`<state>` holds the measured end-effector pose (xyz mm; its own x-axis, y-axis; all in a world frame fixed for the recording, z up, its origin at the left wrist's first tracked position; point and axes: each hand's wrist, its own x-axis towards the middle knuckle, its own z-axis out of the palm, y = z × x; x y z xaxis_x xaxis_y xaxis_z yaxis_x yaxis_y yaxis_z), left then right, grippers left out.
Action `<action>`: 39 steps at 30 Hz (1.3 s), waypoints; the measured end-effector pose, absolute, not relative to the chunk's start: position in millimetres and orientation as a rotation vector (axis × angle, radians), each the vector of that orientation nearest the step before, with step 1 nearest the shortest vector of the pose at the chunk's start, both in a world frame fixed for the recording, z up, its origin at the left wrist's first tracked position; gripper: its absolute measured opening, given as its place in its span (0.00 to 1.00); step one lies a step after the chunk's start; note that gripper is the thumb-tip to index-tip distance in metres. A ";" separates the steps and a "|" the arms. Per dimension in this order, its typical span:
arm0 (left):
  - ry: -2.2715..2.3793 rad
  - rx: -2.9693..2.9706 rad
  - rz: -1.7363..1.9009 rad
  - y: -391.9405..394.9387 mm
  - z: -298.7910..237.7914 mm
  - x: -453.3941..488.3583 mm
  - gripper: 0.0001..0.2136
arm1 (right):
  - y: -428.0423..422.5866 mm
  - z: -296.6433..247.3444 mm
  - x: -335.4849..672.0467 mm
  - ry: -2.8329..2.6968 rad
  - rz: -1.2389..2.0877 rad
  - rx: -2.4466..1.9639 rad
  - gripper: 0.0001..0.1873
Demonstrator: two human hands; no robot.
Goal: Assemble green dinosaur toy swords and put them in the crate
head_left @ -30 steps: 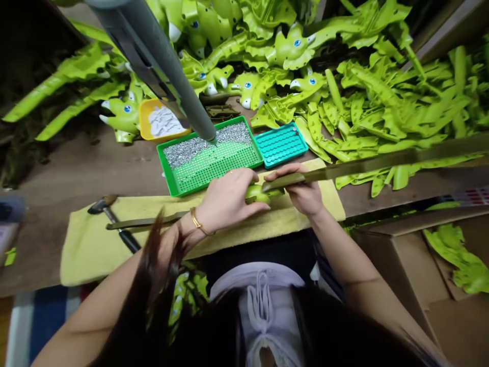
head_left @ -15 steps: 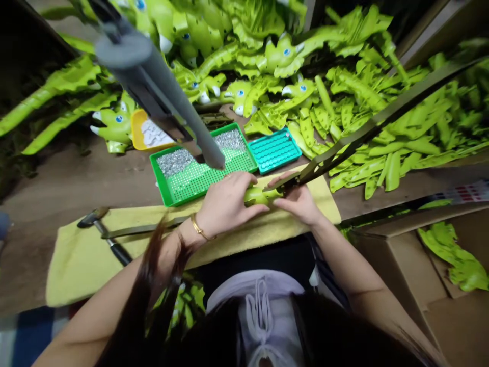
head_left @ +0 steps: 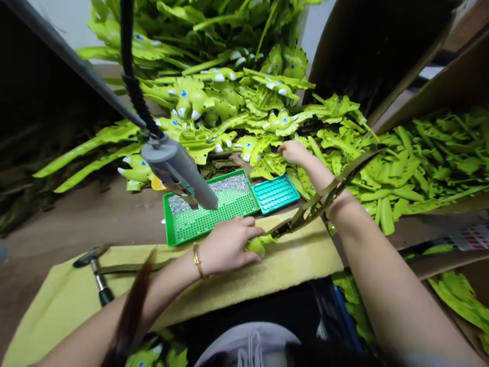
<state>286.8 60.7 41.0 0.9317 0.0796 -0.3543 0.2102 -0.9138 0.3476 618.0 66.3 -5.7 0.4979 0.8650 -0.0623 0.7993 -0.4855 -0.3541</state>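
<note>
My left hand (head_left: 234,243) is closed around the lime-green grip (head_left: 259,245) of a long, bow-shaped plastic toy, above the yellow cloth. One olive limb (head_left: 324,199) of it curves up to the right, passing in front of my right forearm. Another olive strip (head_left: 133,266) runs left under my left wrist. My right hand (head_left: 293,152) is stretched out to the heap of lime-green dinosaur-head pieces (head_left: 270,164), fingers curled in at its near edge. What those fingers hold, if anything, is hidden.
A grey electric screwdriver (head_left: 179,173) hangs over the green tray (head_left: 214,216) of small silver screws. Beside it lies a teal tray (head_left: 277,193). A hammer (head_left: 98,278) rests on the yellow cloth (head_left: 49,300). Lime-green strips (head_left: 393,178) pile up at the right.
My right hand has left the toy and reached forward to the green heap. My left hand keeps hold of the grip. The camera view has tilted up.
</note>
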 end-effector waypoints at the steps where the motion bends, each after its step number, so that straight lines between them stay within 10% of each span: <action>1: 0.211 2.697 -0.485 60.2 41.5 286.8 0.23 | 82.8 -7.3 626.1 -1.430 0.332 -2.520 0.19; 8: 0.188 2.667 -0.529 65.6 42.4 286.1 0.24 | 108.4 -15.8 648.9 -1.480 0.153 -2.693 0.33; 29: 0.176 2.597 -0.587 73.8 40.9 287.5 0.25 | 59.6 -10.2 683.5 -1.395 -0.566 -2.993 0.26; 39: 0.197 2.566 -0.565 77.8 35.4 291.2 0.25 | 57.8 -19.7 667.4 -1.353 0.026 -2.768 0.22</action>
